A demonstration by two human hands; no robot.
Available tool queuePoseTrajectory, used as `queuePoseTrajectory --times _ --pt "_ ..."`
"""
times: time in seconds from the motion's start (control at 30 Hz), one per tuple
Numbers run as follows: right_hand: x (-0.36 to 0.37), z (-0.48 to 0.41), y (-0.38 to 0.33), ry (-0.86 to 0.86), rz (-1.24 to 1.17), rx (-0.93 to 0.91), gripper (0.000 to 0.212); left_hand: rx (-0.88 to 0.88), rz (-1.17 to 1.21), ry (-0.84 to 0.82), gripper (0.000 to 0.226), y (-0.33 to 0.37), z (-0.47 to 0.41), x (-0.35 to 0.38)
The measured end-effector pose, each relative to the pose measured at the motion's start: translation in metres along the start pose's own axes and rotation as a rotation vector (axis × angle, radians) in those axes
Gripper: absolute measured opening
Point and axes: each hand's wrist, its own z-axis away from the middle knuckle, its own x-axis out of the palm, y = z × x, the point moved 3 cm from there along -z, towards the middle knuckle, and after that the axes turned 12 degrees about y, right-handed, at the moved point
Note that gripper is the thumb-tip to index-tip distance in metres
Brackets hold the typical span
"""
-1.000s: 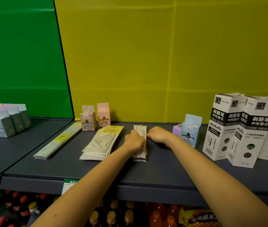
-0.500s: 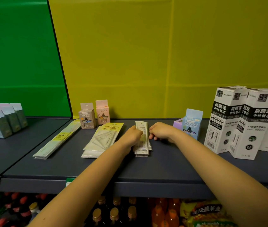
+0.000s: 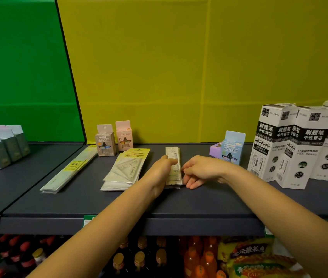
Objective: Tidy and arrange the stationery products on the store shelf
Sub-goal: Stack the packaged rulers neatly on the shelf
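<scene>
1. Head view: a dark grey shelf carries the goods. 3 tall white refill boxes stand closed at the right, so their contents are hidden.
2. 2 small hang-tab boxes, a beige box and a pink box, stand at the back, each with a star window.
3. A stack of narrow packets lies flat mid-shelf, running front to back. It is pale, printed and slightly fanned, just right of the yellow-headed set-square packets.
4. The left hand grips the stack's left edge, thumb across the top.
5. The right hand has relaxed, loosely curled fingers, their tips at the stack's right edge.
</scene>
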Motion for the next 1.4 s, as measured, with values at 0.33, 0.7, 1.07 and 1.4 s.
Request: queuePoseTrajectory --times 0.33,0.7,1.07,1.4 --pt "-0.014 -0.027 0.006 0.108 0.059 0.038 0.032 0.133 -0.259 0.033 0.046 0.006 0.006 -0.009" --pt "-0.009 -0.102 -0.013 0.310 0.292 -0.212 0.040 0.486 -0.798 -0.081 0.081 -0.009 0.018 -0.028" --pt "-0.007 -0.128 -0.013 0.230 0.277 -0.195 0.042 0.602 -0.829 -0.087 0.071 -0.012 0.019 -0.030" --pt "-0.011 -0.130 -0.011 0.253 0.253 -0.217 0.038 0.627 -0.897 -0.055 0.063 -0.013 0.017 -0.028"
